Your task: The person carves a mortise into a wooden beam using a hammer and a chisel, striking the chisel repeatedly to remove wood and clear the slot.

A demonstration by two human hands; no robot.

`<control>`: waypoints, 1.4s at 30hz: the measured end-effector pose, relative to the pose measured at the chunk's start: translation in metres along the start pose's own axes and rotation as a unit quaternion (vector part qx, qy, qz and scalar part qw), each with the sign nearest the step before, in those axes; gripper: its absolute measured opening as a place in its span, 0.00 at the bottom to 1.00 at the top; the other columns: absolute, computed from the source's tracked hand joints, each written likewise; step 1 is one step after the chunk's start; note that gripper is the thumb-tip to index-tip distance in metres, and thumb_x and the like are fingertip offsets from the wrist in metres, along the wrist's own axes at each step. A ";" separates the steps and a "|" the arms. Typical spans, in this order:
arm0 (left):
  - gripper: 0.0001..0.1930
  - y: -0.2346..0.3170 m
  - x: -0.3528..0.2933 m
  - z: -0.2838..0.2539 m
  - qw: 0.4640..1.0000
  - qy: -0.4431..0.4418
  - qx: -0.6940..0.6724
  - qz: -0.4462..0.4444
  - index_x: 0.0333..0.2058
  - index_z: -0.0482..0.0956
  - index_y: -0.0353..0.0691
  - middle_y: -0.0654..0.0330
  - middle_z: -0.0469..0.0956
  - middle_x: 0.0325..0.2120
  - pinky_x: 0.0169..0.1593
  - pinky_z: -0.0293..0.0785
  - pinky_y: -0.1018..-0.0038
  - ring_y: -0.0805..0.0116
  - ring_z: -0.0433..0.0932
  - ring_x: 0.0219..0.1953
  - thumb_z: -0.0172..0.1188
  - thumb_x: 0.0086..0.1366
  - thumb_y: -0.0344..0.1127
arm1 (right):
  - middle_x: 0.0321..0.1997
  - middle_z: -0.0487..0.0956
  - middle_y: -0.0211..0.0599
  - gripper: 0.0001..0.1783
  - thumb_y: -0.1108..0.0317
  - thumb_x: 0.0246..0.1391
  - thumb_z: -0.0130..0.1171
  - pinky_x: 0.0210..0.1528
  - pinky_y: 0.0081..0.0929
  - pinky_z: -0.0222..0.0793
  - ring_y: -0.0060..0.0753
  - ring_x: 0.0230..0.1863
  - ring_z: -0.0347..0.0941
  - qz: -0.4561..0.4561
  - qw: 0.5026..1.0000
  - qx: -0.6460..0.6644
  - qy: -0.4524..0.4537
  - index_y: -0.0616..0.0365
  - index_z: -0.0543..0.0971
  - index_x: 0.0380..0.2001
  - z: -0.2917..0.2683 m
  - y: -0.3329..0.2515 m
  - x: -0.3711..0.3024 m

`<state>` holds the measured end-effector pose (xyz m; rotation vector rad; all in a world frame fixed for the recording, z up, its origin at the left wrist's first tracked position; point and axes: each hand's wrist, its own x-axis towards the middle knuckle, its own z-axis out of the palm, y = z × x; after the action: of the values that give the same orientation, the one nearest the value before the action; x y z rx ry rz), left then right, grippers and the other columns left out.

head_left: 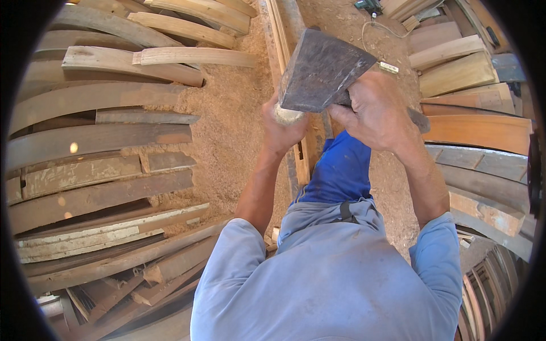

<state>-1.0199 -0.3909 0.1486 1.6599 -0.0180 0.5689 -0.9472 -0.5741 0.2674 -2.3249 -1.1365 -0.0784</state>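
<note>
My right hand [378,111] is wrapped round the short handle [420,120] of a hatchet, close behind its head. The broad, dark steel hatchet head [327,71] is raised in front of me, above and partly across my left hand. My left hand [282,133] is closed round a pale, round-ended piece [289,115], which sits right under the hatchet's lower edge. Whether that piece touches the blade I cannot tell, and most of it is hidden by the fingers. Its material is unclear.
A long timber beam [277,34] runs ahead, by my blue-clad leg [341,165]. Stacked planks [102,142] line the left; more boards [475,128] lie right. Sawdust and shavings [224,131] cover the ground. A green power tool [368,7] with a cord and a small white box [388,67] lie ahead.
</note>
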 end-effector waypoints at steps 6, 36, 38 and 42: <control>0.16 -0.007 -0.006 0.001 1.000 -0.008 -0.012 0.004 0.45 0.80 0.31 0.57 0.85 0.36 0.45 0.77 0.75 0.75 0.82 0.40 0.66 0.55 0.23 | 0.28 0.81 0.55 0.14 0.62 0.47 0.67 0.38 0.51 0.77 0.60 0.35 0.81 0.048 0.988 -0.097 -0.109 0.61 0.80 0.32 0.000 -0.005 0.009; 0.13 -0.018 0.005 0.004 0.999 0.009 -0.038 -0.028 0.42 0.81 0.31 0.59 0.85 0.36 0.45 0.77 0.74 0.75 0.81 0.40 0.66 0.56 0.23 | 0.28 0.82 0.56 0.15 0.65 0.50 0.64 0.39 0.49 0.79 0.58 0.36 0.83 0.073 0.978 -0.133 -0.142 0.62 0.80 0.40 -0.001 -0.005 0.018; 0.13 -0.019 0.003 0.003 0.999 0.002 -0.029 -0.027 0.42 0.81 0.31 0.59 0.85 0.37 0.45 0.77 0.74 0.75 0.81 0.41 0.67 0.56 0.23 | 0.27 0.82 0.56 0.15 0.65 0.50 0.64 0.39 0.49 0.79 0.58 0.35 0.83 0.077 0.983 -0.111 -0.126 0.63 0.80 0.38 -0.007 -0.008 0.018; 0.13 -0.010 0.003 0.002 0.998 0.001 -0.022 -0.053 0.42 0.81 0.31 0.58 0.84 0.38 0.46 0.77 0.75 0.75 0.80 0.41 0.67 0.58 0.24 | 0.27 0.81 0.57 0.14 0.65 0.50 0.64 0.39 0.49 0.79 0.59 0.34 0.82 0.077 0.986 -0.083 -0.120 0.66 0.80 0.34 -0.012 -0.009 0.020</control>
<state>-1.0130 -0.3897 0.1401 1.6071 0.0573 0.4858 -0.9394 -0.5615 0.2875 -2.6181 -1.0928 0.1753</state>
